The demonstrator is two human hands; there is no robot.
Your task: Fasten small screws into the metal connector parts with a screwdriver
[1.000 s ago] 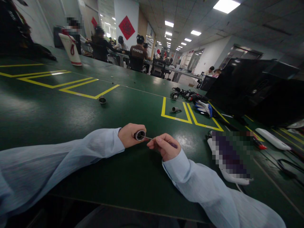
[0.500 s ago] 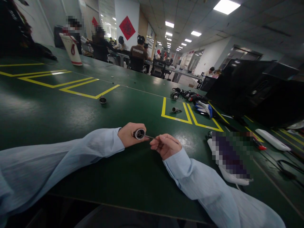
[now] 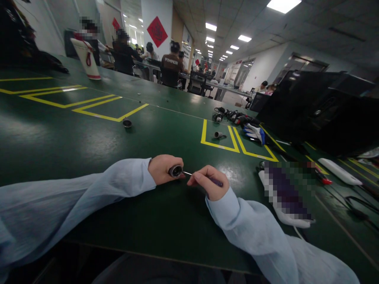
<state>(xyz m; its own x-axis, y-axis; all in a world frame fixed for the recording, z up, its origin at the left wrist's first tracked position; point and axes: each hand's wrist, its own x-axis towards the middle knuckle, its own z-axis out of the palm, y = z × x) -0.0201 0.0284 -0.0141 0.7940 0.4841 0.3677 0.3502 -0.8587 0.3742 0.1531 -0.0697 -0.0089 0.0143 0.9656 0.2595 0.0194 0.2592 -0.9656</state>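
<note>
My left hand point(image 3: 162, 169) is wrapped round a small dark cylindrical part point(image 3: 175, 171), its round open end facing right. My right hand point(image 3: 209, 182) pinches a thin screwdriver point(image 3: 217, 182) with a purple handle; its metal shaft reaches left into the part's open end. Both hands rest low over the dark green table point(image 3: 89, 146), close together, sleeves in pale blue.
A small round cap point(image 3: 127, 123) lies on the table at left, a metal fitting point(image 3: 218, 135) sits in a yellow-marked box. Several dark parts point(image 3: 231, 116), a blue-white glove point(image 3: 254, 133), a white device point(image 3: 339, 172) and black cases point(image 3: 319, 110) are at right. People sit at far tables.
The view shifted slightly. My right hand closed tighter on the screwdriver and moved a little nearer the part; the left hand kept hold of it.
</note>
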